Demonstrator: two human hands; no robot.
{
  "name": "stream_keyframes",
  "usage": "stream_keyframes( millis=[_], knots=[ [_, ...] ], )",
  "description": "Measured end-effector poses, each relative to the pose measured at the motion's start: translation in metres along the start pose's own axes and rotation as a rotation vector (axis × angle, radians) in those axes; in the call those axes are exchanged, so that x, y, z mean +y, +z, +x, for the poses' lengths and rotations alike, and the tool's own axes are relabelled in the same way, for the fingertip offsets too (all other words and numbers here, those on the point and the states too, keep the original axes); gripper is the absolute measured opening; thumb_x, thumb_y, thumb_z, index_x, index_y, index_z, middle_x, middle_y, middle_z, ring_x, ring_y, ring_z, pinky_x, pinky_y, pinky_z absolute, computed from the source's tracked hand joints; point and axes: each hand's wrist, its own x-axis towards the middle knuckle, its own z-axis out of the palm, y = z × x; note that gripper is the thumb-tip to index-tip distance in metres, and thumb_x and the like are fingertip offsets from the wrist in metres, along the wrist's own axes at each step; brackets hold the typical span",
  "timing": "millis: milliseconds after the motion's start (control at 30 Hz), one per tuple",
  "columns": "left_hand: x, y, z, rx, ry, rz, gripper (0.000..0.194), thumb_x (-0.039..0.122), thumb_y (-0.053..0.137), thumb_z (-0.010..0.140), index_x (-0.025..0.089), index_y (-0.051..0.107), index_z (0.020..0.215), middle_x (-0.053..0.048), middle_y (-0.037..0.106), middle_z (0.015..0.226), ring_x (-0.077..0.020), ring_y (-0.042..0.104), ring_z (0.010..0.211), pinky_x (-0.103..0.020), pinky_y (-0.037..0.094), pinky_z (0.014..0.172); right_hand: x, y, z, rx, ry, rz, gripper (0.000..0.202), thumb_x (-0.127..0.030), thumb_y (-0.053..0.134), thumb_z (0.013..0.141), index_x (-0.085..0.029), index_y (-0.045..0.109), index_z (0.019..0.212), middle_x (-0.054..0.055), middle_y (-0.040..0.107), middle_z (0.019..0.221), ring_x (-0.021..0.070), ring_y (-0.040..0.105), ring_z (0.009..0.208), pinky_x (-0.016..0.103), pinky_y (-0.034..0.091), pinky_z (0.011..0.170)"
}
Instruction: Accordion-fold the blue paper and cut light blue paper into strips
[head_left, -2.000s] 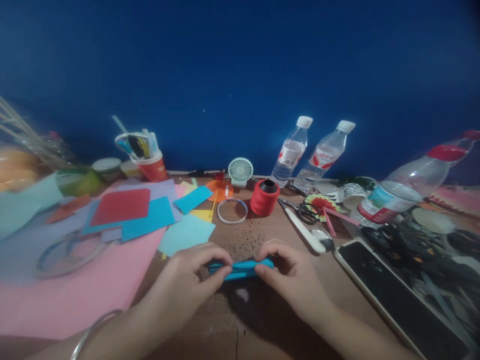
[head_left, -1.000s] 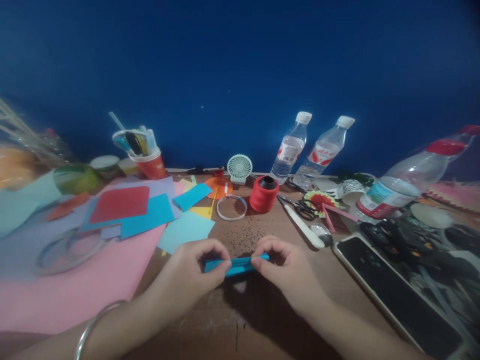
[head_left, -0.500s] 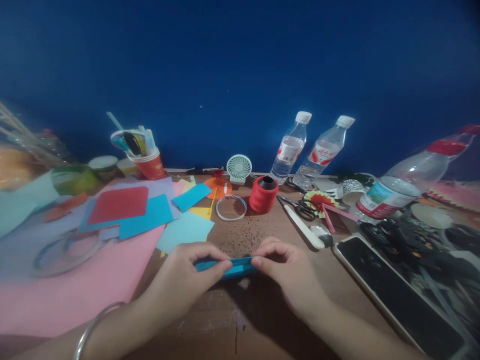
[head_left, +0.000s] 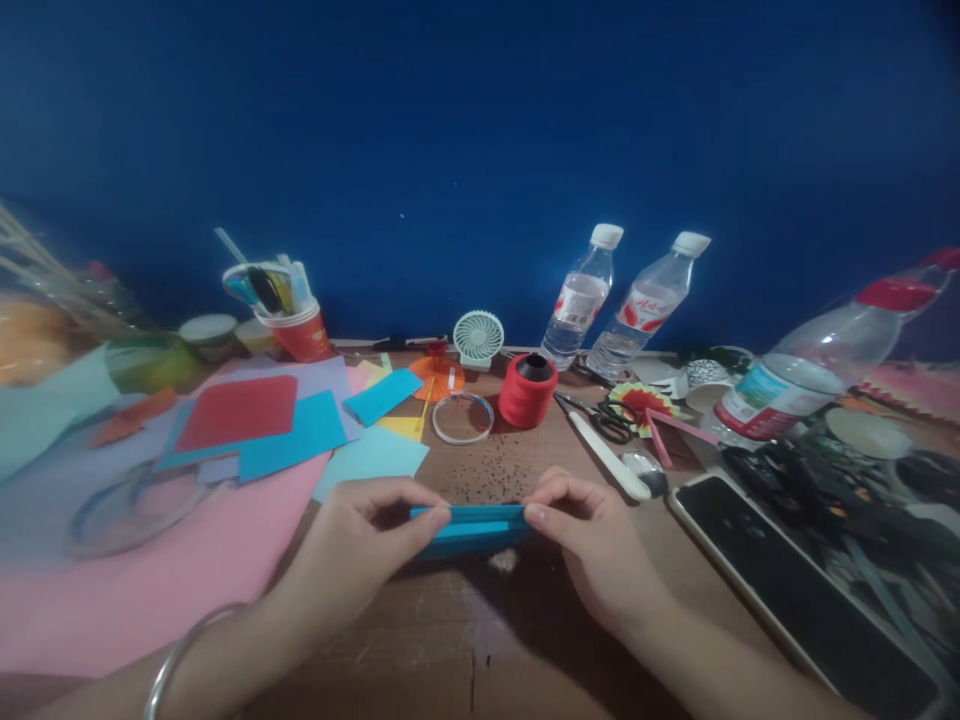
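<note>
The left hand (head_left: 364, 540) is pinching the left end of a folded strip of blue paper (head_left: 476, 532) between thumb and fingers, while the right hand (head_left: 592, 535) is clamping the right end in the same way, so the strip is stretching crosswise between the two, at the near middle of the counter (head_left: 405, 640). Its pleats are running left to right, with one narrow fold edge standing along the far side. A silvery bracelet (head_left: 169, 660) is circling the left wrist. Just beyond the strip, dark specks (head_left: 491, 475) are lying scattered over the wood, and farther off a red thread spool (head_left: 527, 392) is standing upright, with a clear ring (head_left: 463, 442) lying flat just to its left and a small pale green fan (head_left: 479, 338) standing behind. On the left, a pale blue sheet (head_left: 367, 462) is lying near the left hand, and a red sheet (head_left: 238, 413) is resting on blue ones above a large pink sheet (head_left: 172, 610). A red paper cup (head_left: 300, 336) is holding pens at the far left. On the right, a phone (head_left: 795, 590) is lying near the right forearm, a white-handled tool (head_left: 609, 455) is slanting beside black scissors (head_left: 615, 424), and two water bottles with white caps (head_left: 579, 308) are standing at the far side, close to the blue wall (head_left: 480, 150).
</note>
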Motion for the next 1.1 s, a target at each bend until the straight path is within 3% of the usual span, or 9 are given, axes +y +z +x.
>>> stream_keyframes(
  millis=[167, 300, 467, 567, 800, 967, 1100],
  knots=[
    [-0.005, 0.001, 0.002, 0.01, -0.097, -0.112, 0.019, 0.035, 0.063, 0.074, 0.02, 0.067, 0.063, 0.003, 0.062, 0.061, -0.0125, 0.053, 0.06, -0.022, 0.042, 0.054, -0.001, -0.001, 0.003, 0.031, 0.061, 0.055, 0.01, -0.019, 0.072, 0.06, -0.018, 0.064, 0.054, -0.003, 0.052, 0.059, 0.0121, 0.044, 0.06, 0.025, 0.034, 0.057],
    [-0.009, 0.003, 0.004, -0.054, -0.158, -0.226, 0.024, 0.038, 0.061, 0.077, 0.018, 0.066, 0.063, 0.003, 0.062, 0.061, -0.0123, 0.052, 0.058, -0.022, 0.041, 0.051, -0.002, -0.003, 0.003, 0.025, 0.116, 0.036, 0.012, -0.019, 0.07, 0.061, -0.017, 0.061, 0.053, -0.003, 0.053, 0.057, 0.0122, 0.044, 0.059, 0.025, 0.034, 0.057],
    [-0.007, 0.006, 0.005, -0.082, -0.166, -0.202, 0.02, 0.035, 0.062, 0.075, 0.017, 0.067, 0.067, 0.001, 0.064, 0.065, -0.0147, 0.056, 0.064, -0.023, 0.043, 0.057, -0.007, 0.002, 0.003, -0.056, 0.091, -0.216, 0.008, -0.021, 0.069, 0.065, -0.019, 0.067, 0.073, -0.002, 0.06, 0.066, 0.0137, 0.052, 0.064, 0.025, 0.038, 0.058],
    [-0.01, 0.008, 0.005, -0.153, -0.12, -0.175, 0.013, 0.029, 0.062, 0.074, 0.018, 0.066, 0.08, 0.001, 0.065, 0.073, -0.0157, 0.058, 0.069, -0.024, 0.044, 0.06, -0.006, 0.008, 0.002, -0.114, 0.072, -0.368, 0.004, -0.019, 0.064, 0.068, -0.018, 0.067, 0.071, -0.001, 0.061, 0.063, 0.0135, 0.053, 0.06, 0.024, 0.039, 0.056],
    [-0.017, 0.013, 0.005, -0.158, -0.004, -0.014, 0.005, 0.022, 0.058, 0.074, 0.021, 0.062, 0.077, 0.002, 0.063, 0.074, -0.0152, 0.056, 0.07, -0.024, 0.042, 0.062, -0.004, 0.015, -0.004, -0.187, -0.133, -0.622, 0.008, -0.014, 0.061, 0.071, -0.02, 0.065, 0.074, -0.002, 0.063, 0.069, 0.0134, 0.057, 0.065, 0.023, 0.042, 0.058],
    [-0.016, 0.014, 0.001, -0.167, 0.01, 0.008, 0.006, 0.021, 0.056, 0.076, 0.021, 0.062, 0.075, 0.003, 0.063, 0.073, -0.0149, 0.057, 0.07, -0.025, 0.042, 0.062, -0.003, 0.013, -0.006, -0.253, -0.386, -0.787, 0.009, -0.01, 0.059, 0.075, -0.019, 0.061, 0.072, -0.001, 0.059, 0.069, 0.0126, 0.055, 0.066, 0.023, 0.042, 0.06],
    [-0.017, 0.014, -0.001, -0.167, 0.012, 0.027, 0.007, 0.022, 0.056, 0.076, 0.022, 0.063, 0.075, 0.003, 0.063, 0.071, -0.0155, 0.057, 0.071, -0.025, 0.042, 0.063, 0.005, 0.007, -0.008, -0.349, -0.623, -0.87, 0.012, -0.011, 0.051, 0.083, -0.017, 0.06, 0.08, 0.004, 0.057, 0.08, 0.0137, 0.054, 0.074, 0.024, 0.044, 0.067]
  ],
)
